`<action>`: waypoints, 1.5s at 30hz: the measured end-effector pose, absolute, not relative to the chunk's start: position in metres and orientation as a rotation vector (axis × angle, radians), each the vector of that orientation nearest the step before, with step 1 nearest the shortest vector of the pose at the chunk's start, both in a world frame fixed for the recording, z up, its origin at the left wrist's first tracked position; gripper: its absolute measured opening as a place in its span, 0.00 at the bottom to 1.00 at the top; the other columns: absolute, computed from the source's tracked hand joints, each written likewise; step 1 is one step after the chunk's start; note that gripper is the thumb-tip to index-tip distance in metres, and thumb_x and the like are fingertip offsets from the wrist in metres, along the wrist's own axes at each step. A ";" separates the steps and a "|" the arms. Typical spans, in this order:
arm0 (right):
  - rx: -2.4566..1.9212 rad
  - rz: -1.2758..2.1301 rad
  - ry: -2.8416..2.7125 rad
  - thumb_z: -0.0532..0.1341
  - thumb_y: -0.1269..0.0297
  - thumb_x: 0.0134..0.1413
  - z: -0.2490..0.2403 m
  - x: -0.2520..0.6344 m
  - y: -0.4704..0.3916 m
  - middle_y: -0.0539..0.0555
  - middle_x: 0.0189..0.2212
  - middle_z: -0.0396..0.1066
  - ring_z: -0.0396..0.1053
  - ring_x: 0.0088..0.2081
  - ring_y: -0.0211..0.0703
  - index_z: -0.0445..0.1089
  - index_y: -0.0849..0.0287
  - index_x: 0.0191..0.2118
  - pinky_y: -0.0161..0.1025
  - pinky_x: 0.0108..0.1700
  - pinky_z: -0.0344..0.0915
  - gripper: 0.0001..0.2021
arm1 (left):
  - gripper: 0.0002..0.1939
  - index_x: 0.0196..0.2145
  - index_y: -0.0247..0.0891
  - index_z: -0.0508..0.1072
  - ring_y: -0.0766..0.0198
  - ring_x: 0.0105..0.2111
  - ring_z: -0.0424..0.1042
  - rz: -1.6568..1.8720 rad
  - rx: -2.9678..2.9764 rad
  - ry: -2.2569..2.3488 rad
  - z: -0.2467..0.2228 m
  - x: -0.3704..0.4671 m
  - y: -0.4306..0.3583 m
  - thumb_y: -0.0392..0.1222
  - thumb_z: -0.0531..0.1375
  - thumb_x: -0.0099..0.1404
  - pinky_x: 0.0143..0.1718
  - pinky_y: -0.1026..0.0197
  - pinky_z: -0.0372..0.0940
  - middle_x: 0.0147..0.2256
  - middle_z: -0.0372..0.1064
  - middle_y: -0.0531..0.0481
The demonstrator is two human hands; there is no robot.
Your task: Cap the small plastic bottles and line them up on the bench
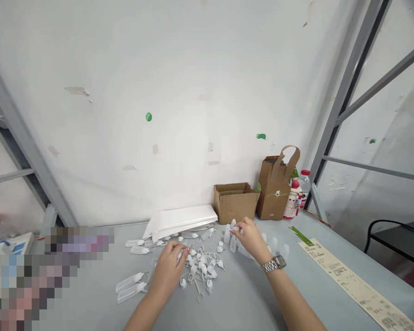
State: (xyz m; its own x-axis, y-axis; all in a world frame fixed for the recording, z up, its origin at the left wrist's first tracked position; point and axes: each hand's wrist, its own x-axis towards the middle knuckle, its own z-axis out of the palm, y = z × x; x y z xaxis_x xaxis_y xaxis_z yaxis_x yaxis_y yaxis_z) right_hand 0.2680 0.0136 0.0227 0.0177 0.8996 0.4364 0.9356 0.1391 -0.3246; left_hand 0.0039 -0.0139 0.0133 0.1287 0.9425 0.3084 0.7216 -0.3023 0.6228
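My left hand is at the left side of a loose pile of white dropper caps with looped straps. Its fingers are bent and drawn together, the tips touching the pile's edge; what is between them is hidden. My right hand, with a metal watch on the wrist, reaches over a group of small translucent plastic bottles. Thumb and forefinger close at the top of an upright bottle. Another bottle stands just left of it. Two capped bottles lie left of my left hand.
White padded mailers lie at the back, with more capped bottles in front. Behind stand an open cardboard box, a brown paper bag and a drink bottle. A printed paper strip lies right. The left side is partly blurred out.
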 end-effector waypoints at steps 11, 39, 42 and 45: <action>-1.890 -0.381 -1.994 0.55 0.62 0.55 0.019 0.271 0.013 0.59 0.31 0.67 0.62 0.36 0.47 0.72 0.61 0.28 0.40 0.36 0.52 0.11 | 0.18 0.35 0.42 0.71 0.57 0.41 0.66 0.939 2.091 1.617 0.013 0.004 -0.013 0.52 0.45 0.62 0.44 0.53 0.61 0.37 0.65 0.48; -1.274 -0.594 -2.614 0.56 0.76 0.50 0.020 0.176 0.036 0.58 0.30 0.69 0.63 0.36 0.48 0.69 0.63 0.29 0.43 0.37 0.56 0.06 | 0.20 0.49 0.36 0.65 0.52 0.52 0.60 1.173 2.150 1.866 -0.014 -0.003 0.005 0.45 0.48 0.62 0.51 0.48 0.59 0.52 0.59 0.40; -1.232 -0.566 -2.631 0.56 0.77 0.49 0.020 0.171 0.044 0.59 0.28 0.69 0.64 0.35 0.49 0.69 0.64 0.27 0.43 0.37 0.57 0.06 | 0.23 0.54 0.35 0.60 0.53 0.56 0.54 1.148 2.139 1.800 -0.017 0.002 0.003 0.46 0.48 0.63 0.54 0.48 0.55 0.57 0.53 0.40; -1.200 -0.544 -2.617 0.55 0.77 0.50 0.020 0.174 0.039 0.58 0.30 0.70 0.64 0.36 0.48 0.68 0.63 0.30 0.43 0.38 0.58 0.06 | 0.23 0.55 0.38 0.58 0.54 0.57 0.53 1.163 2.121 1.725 -0.017 0.006 0.000 0.45 0.48 0.63 0.55 0.48 0.54 0.57 0.53 0.41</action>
